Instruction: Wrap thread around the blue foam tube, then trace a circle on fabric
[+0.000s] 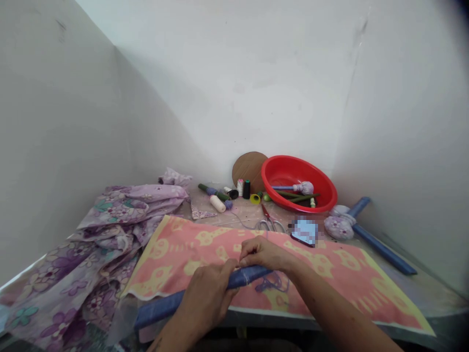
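A long blue rod-like piece [161, 309], which looks wrapped in cloth, lies slanted across the front of a pink and yellow patterned cloth [220, 239]. My left hand [207, 293] is wrapped round its middle. Close to the left thumb, my right hand [261, 252] is pinched together just above the rod's far end; what sits between its fingertips is too small to tell. A loose tangle of purple yarn [273, 282] lies under the right wrist, on the cloth.
Flowered purple fabric [110, 234] is heaped at left. Behind the cloth are scissors [269, 222], a phone [305, 232], thread spools [246, 189] and a red basin [298, 161] holding sticks. A blue cross-shaped piece with a flowered, padded end [384, 249] lies at right.
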{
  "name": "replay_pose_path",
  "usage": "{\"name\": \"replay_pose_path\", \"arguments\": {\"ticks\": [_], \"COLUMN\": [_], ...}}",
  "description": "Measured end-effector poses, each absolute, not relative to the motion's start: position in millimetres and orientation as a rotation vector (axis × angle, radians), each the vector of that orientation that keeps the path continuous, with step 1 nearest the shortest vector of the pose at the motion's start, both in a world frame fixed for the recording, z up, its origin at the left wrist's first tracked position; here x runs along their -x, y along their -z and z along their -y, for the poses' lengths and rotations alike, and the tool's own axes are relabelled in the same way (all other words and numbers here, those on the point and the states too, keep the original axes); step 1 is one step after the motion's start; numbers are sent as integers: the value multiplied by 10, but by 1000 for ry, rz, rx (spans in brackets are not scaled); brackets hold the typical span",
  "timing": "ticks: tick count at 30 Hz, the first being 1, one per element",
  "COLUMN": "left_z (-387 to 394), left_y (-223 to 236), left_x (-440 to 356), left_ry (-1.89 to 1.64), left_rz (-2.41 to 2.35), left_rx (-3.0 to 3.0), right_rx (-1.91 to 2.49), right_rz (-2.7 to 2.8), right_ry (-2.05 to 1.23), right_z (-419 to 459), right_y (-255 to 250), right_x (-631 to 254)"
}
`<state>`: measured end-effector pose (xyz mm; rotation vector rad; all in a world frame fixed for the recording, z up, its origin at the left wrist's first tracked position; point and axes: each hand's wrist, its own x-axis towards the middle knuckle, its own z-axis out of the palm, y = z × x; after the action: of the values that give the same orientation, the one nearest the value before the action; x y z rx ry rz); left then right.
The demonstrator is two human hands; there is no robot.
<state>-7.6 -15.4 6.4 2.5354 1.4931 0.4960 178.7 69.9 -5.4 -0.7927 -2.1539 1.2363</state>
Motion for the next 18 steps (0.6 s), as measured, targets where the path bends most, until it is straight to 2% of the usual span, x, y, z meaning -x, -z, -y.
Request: {"name": "replay_pose_path", "arguments": {"ticks": [4,10,14,18], "left_z": [155,157,124,61], "left_y": [-68,-86,-54,23], "left_x": [69,62,50,43], "left_ry": [-552,-760,-859,-907], "left_rz": [-1369,-1200,-1107,-1041], "left_rx": [-2556,-2382,-2172,-1813], "right_rx": [789,837,864,922], "right_rz": [2111,2018,1873,1705], "right_ry": [-1505,-1675,-1695,-1552], "right_z": [-760,-826,-807,-693], "right_y": [52,142,294,363], "right_x": [-1843,-1889,-1877,-1809]}}
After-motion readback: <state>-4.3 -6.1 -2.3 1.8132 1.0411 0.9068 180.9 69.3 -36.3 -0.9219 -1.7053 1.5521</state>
